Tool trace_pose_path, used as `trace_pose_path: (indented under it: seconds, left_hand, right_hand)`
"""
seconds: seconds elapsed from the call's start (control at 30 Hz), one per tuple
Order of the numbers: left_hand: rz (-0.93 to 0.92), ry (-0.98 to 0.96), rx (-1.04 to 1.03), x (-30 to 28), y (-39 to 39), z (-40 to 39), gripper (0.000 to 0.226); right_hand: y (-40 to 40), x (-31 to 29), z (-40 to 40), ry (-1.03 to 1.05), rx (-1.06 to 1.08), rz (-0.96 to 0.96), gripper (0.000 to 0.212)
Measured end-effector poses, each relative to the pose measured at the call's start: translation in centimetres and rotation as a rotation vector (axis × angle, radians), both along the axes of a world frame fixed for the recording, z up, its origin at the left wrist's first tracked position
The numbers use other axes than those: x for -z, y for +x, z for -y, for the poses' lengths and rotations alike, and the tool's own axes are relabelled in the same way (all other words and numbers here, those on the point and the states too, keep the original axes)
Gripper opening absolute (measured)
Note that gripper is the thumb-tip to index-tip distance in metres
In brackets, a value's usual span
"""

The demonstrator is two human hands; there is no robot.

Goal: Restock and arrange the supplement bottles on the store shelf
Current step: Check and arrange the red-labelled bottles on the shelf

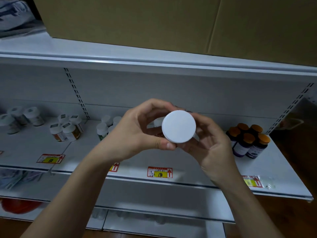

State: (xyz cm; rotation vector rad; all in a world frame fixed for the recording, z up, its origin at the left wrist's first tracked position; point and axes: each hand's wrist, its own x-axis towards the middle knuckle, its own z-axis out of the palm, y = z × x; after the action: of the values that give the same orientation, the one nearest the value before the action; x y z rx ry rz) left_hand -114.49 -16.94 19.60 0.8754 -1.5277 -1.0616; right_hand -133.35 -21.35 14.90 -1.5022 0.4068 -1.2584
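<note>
Both hands, left hand (137,127) and right hand (211,143), curl fingers round a white-capped bottle (178,126); probably best set upright on the shelf (197,162), label outward.

Both forearms are bare up to the frame's lower edge, with no sleeves showing. The left hand (137,133) and right hand (212,143) wear no gloves.
</note>
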Motion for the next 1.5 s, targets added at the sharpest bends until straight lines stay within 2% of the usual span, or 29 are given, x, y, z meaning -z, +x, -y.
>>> trace_pose_path:
  seconds: [0.2,0.27,0.47,0.6,0.73,0.83,1.17,1.3,1.43,1.5]
  left_hand:
    - [-0.027,0.073,-0.017,0.1,0.3,-0.3,0.058]
    - [0.006,0.112,-0.023,0.1,0.5,-0.3,0.062]
    - [0.092,0.296,-0.137,-0.1,0.0,-0.3,0.072]
    - [0.089,0.397,-0.234,-0.2,-0.5,-0.2,0.065]
    - [0.105,0.477,-0.282,-0.3,-0.8,-0.2,0.041]
    - [0.107,0.548,-0.265,-0.5,-0.7,-0.3,0.051]
    - [0.099,0.554,-0.24,-0.6,-0.5,-0.7,0.052]
    - [0.112,0.525,-0.23,-0.9,0.0,-0.7,0.061]
    - [0.092,0.472,-0.243,-1.0,0.4,-0.7,0.045]
    - [0.079,0.461,-0.239,-1.0,0.7,-0.6,0.054]
  right_hand:
    - [0.0,-0.7,-0.5,0.024,0.041,-0.045,0.058]
    - [-0.1,-1.0,-0.7,0.075,0.06,-0.087,0.055]
    - [-0.1,-1.9,-1.0,0.225,0.033,-0.245,0.066]
    - [0.6,-2.4,-1.4,0.303,0.044,-0.255,0.056]
    - [1.6,-3.0,-1.7,0.395,0.115,-0.248,0.056]
    - [2.0,-3.2,-1.9,0.425,0.14,-0.262,0.058]
    - [2.2,-3.3,-2.2,0.438,0.142,-0.273,0.054]
    - [2.2,-3.3,-2.2,0.39,0.159,-0.282,0.055]
    - [1.9,-3.3,-2.0,0.333,0.155,-0.284,0.054]
    - [1.8,-3.0,-1.7,0.301,0.132,-0.305,0.058]
